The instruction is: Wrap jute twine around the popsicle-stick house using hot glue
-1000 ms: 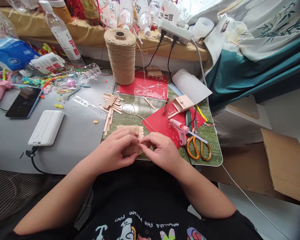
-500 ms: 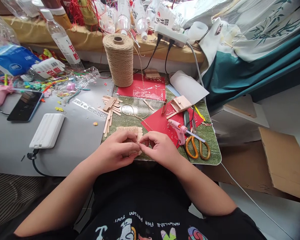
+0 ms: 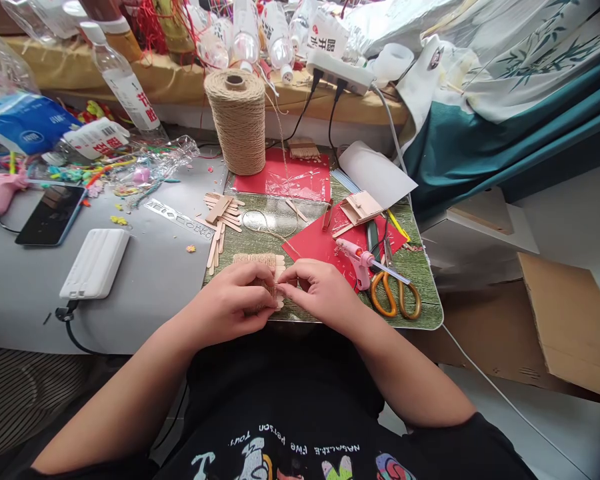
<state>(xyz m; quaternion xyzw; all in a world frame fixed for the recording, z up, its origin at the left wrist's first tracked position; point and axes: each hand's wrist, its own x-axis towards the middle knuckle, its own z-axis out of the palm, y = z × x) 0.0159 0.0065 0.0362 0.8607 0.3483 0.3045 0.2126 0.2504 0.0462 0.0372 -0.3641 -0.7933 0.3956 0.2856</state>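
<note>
A small panel of craft sticks wrapped in jute twine (image 3: 259,261) lies at the near edge of the green mat (image 3: 420,267). My left hand (image 3: 233,301) lies over it with its fingers curled round its near side. My right hand (image 3: 320,291) is closed in a pinch at the panel's right edge, on the thin twine (image 3: 266,229) that loops back over the mat toward the big jute spool (image 3: 239,120).
A pink glue gun (image 3: 357,259) and orange scissors (image 3: 395,299) lie right of my hands on red paper (image 3: 314,244). Loose craft sticks (image 3: 221,215), a white power bank (image 3: 96,263), a phone (image 3: 51,213) and bottles crowd the left and back.
Both hands stay on the twine-wrapped panel, with only small finger shifts; the view has drifted slightly.
</note>
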